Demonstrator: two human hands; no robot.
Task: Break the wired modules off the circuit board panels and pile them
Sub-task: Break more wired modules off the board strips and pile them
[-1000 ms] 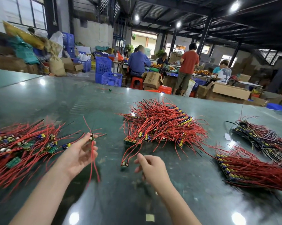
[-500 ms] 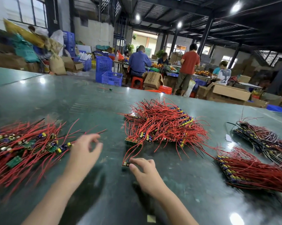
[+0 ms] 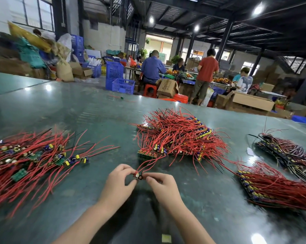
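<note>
On the glossy dark green table (image 3: 78, 111), left hand (image 3: 119, 182) and right hand (image 3: 162, 184) pinch one small wired module (image 3: 138, 176) between curled fingertips, just in front of the central heap of red-wired circuit board panels (image 3: 180, 136); the pile of separated modules (image 3: 30, 159) lies well left of that heap

I pinch one small module (image 3: 137, 176) between both hands; red-wired panels (image 3: 177, 138) lie behind it, loose modules (image 3: 25, 161) piled at left.

a factory floor: workers (image 3: 153, 67), crates (image 3: 123, 85), cardboard boxes (image 3: 252, 101).
</note>
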